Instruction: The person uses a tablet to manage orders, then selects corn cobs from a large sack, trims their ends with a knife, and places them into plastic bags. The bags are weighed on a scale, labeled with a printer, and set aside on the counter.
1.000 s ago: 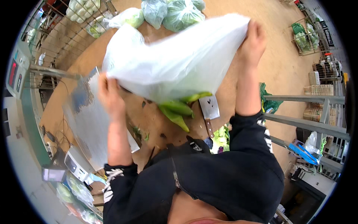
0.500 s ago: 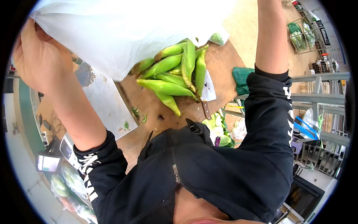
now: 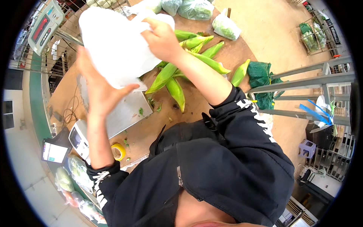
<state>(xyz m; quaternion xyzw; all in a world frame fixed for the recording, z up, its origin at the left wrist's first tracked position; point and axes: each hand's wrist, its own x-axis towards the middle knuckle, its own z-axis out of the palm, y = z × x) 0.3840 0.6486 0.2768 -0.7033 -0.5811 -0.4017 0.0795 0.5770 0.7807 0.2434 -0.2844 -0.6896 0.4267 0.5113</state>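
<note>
A white plastic bag [image 3: 115, 47] hangs bunched over the table in front of me. My right hand [image 3: 162, 41] has its fingers closed on the bag's right side. My left hand [image 3: 101, 90] is at the bag's left and lower edge, its thumb stretched out and fingers apart; it seems to touch the bag without gripping it. Under and beside my right forearm lies a pile of green ears of corn [image 3: 175, 94] in their husks, partly hidden by the arm and bag. One separate ear of corn [image 3: 240, 72] rests to the right.
A metal platform [image 3: 123, 119] lies on the brown table [image 3: 149, 130], near yellow tape [image 3: 118, 151]. A scale display [image 3: 45, 27] stands far left. Bagged vegetables [image 3: 194, 9] line the back. Green netting [image 3: 260, 75] hangs beside a metal rail [image 3: 302, 81] at right.
The bag, spread wide before, is now gathered smaller. My right hand has come in from the upper right onto it. My left hand has moved rightward and lower, releasing the bag's corner.
</note>
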